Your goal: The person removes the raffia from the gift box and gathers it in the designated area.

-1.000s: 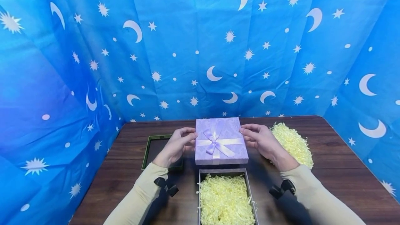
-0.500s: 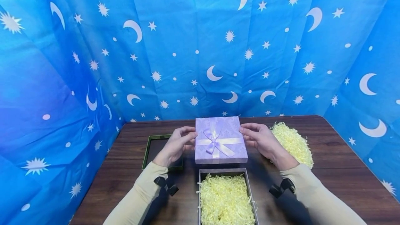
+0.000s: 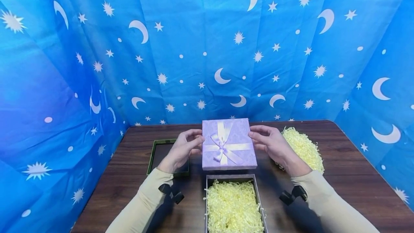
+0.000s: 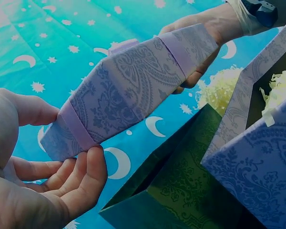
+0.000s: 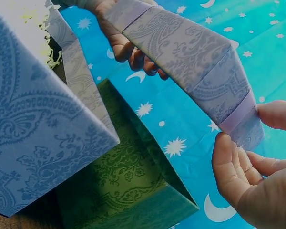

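Both hands hold a purple gift box lid (image 3: 229,145) with a satin ribbon bow on top, above the table. The left hand (image 3: 182,150) pinches its left side between thumb and fingers; the right hand (image 3: 271,146) pinches the right side likewise. The lid is tilted, its top turned towards the head camera. Just in front of it stands the open purple gift box (image 3: 208,204), filled with yellow shredded paper (image 3: 234,206). Below the lid in both wrist views a green patterned box (image 4: 190,176) shows beside the purple one.
A dark, green-rimmed tray or lid (image 3: 150,159) lies behind the left wrist, partly hidden. Behind the right hand is a heap of yellow shredded paper (image 3: 305,150). A blue star-and-moon cloth (image 3: 181,39) hangs along the table's back and sides. The table (image 3: 349,193) is dark wood.
The lid's far edge has risen slightly, so its top faces the head camera a little more. Both hands keep their hold and have barely moved.
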Available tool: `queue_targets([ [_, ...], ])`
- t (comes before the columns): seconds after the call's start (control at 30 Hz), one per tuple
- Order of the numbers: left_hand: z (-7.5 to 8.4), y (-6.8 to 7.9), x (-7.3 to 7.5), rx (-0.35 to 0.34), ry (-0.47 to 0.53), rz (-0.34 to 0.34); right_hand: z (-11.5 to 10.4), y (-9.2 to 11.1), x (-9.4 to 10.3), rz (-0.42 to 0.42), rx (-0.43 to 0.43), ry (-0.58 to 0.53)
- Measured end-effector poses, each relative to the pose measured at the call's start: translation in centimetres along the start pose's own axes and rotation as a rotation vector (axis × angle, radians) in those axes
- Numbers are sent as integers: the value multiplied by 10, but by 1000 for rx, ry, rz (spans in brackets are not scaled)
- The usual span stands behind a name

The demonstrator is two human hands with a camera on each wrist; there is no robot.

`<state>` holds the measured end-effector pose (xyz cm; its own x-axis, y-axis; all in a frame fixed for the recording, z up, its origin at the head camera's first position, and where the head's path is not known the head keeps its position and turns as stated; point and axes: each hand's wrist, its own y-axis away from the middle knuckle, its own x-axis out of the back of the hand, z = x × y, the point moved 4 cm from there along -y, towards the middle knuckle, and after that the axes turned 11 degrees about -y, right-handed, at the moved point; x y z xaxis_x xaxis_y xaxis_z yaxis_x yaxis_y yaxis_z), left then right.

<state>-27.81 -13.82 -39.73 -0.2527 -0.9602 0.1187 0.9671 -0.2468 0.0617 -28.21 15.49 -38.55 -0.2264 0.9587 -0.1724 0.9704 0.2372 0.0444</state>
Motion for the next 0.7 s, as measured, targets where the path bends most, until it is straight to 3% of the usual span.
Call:
queue_targets([
  [0.37,9,7,-2,-78,-58,-2,-7,6,-1,-11,40,-1],
  [0.7,17,10,-2,-103,-87,8,-15,9,-3,-30,81,-17],
])
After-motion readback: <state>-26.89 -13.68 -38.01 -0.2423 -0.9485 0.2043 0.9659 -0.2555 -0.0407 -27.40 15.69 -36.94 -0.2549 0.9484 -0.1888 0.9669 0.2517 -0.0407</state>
